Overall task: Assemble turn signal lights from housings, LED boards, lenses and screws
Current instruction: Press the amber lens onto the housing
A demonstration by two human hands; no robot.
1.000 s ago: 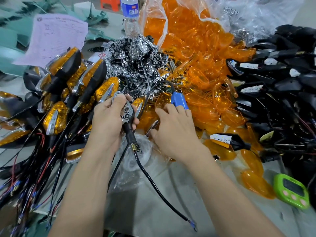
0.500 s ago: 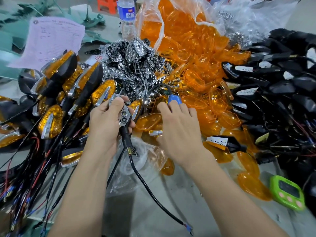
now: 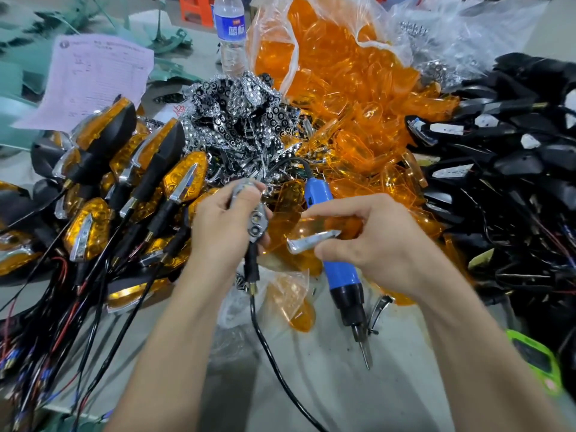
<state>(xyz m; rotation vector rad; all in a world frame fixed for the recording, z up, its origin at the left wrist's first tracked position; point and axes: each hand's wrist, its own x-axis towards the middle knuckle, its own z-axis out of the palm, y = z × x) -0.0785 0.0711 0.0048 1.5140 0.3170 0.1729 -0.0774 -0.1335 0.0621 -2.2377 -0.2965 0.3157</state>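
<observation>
The left hand (image 3: pixel 224 227) curls its fingers round a half-built light (image 3: pixel 257 222), the right hand (image 3: pixel 377 236) pinching an orange lens (image 3: pixel 311 233) just beside it.

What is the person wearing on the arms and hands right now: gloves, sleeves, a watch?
Nothing shows. The left hand and right hand are bare, with no gloves or rings on the visible fingers. The left forearm and right forearm are bare to the frame's lower edge: no sleeve, watch or wristband in sight.
</observation>
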